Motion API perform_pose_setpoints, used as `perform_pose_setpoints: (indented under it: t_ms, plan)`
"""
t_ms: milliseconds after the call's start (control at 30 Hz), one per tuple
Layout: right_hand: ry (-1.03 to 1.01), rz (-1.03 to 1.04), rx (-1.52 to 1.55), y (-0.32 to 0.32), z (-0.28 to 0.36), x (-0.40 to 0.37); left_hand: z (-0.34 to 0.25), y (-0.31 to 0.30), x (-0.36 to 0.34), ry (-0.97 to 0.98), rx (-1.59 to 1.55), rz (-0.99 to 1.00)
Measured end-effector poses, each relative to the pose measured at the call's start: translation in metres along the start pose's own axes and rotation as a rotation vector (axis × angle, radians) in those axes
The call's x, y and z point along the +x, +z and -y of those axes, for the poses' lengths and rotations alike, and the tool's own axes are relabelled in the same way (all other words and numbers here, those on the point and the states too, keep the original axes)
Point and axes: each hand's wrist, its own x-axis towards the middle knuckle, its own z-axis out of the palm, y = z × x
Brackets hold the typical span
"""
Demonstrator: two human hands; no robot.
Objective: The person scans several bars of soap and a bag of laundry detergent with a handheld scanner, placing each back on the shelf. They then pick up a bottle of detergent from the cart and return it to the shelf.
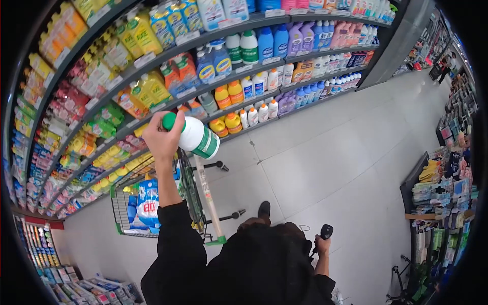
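Observation:
My left hand [161, 140] is closed round the green-capped top of a white bottle [192, 133] with a green label. It holds the bottle tilted, cap to the left, above the shopping cart [117, 203] and in front of the shelves. Down at my right side, my right hand [322, 246] grips a black handheld device [326, 232] with a rounded head; its exact kind I cannot make out. Inside the cart lies a blue and white detergent bag [148, 203], with other packs beside it partly hidden by my left arm.
Curved shelves [223, 80] full of cleaning bottles run along the left and front. Grey floor tiles [305, 168] stretch to the right. Racks of hanging goods [439, 190] line the right side. A distant person [447, 66] stands at the far right. Boxed goods [96, 292] lie at lower left.

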Motion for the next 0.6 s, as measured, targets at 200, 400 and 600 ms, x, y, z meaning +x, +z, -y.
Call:
perform_pose_setpoints:
  t_ms: [200, 400, 600]
  plan:
    - [0.198, -0.006, -0.087, -0.027, -0.006, 0.049, -0.018, 0.078, 0.000, -0.024, 0.134, 0.059]
    - [-0.100, -0.234, -0.314, -0.048, -0.064, 0.162, -0.014, 0.173, 0.000, 0.015, 0.253, -0.052]
    - [-0.169, -0.070, -0.304, -0.052, 0.041, 0.264, -0.036, 0.263, 0.022, -0.406, 0.045, -0.264]
